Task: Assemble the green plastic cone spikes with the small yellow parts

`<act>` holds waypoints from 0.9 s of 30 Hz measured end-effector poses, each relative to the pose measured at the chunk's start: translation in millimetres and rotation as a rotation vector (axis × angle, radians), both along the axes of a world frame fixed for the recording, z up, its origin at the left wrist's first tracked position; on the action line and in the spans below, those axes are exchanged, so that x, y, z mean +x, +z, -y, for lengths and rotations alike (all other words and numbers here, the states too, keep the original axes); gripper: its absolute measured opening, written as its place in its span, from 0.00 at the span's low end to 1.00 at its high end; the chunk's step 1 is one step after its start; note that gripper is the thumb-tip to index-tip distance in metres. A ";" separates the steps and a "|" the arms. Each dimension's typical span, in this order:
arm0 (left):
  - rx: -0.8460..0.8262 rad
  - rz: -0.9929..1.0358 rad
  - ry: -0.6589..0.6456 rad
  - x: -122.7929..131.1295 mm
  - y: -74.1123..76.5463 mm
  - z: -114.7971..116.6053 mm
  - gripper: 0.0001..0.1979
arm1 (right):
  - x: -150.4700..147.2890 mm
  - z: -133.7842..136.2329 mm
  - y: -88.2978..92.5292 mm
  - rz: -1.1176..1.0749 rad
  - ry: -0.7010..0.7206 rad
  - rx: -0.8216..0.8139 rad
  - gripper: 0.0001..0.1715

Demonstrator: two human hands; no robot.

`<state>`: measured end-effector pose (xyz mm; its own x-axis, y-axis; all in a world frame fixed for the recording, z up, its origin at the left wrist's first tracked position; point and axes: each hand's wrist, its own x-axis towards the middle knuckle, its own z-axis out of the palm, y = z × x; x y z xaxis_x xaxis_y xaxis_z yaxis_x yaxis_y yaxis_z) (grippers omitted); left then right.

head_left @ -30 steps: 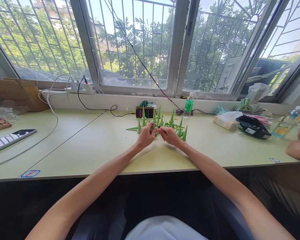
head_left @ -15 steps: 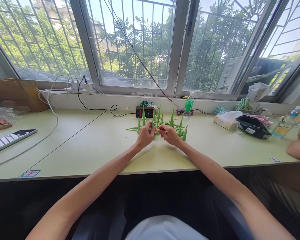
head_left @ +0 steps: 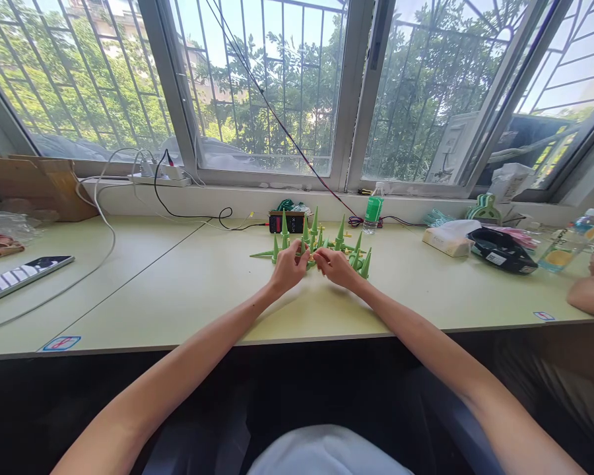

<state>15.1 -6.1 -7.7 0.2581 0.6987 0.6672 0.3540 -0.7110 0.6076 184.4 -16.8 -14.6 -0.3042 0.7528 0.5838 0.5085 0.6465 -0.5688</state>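
Note:
A cluster of green cone-shaped spikes [head_left: 327, 241], some upright and some lying flat, sits on the pale green table [head_left: 193, 290] below the window. My left hand [head_left: 289, 265] is closed with its fingers pinched on a green cone at the near side of the cluster. Close beside it, almost touching, my right hand [head_left: 334, 266] pinches a small piece that I cannot make out. Small yellow parts lie among the cones.
Behind the cones stand a dark small device [head_left: 287, 222] and a green bottle [head_left: 373, 210]. A tissue pack [head_left: 448, 239] and a black pouch [head_left: 502, 251] lie to the right. A phone [head_left: 20, 277] and white cables lie to the left. Another person's arm [head_left: 591, 290] rests at the right edge.
Both hands stay at the near edge of the cone cluster; the fingers have shifted slightly together. Nothing else has moved.

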 end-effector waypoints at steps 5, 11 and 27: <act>0.001 0.011 0.009 -0.6 -1.3 -1.3 0.08 | 0.0 0.0 0.1 -0.030 0.036 -0.010 0.13; -0.008 -0.007 -0.015 -0.3 0.5 1.8 0.08 | 0.1 2.1 1.7 -0.037 0.039 -0.068 0.16; -0.024 0.025 0.013 -0.3 0.8 -0.1 0.07 | -0.3 0.3 1.6 -0.035 -0.011 -0.038 0.15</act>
<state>14.8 -6.0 -7.0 0.2319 0.7181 0.6562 0.3475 -0.6912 0.6336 184.1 -17.0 -12.9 -0.2751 0.7781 0.5646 0.4949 0.6181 -0.6107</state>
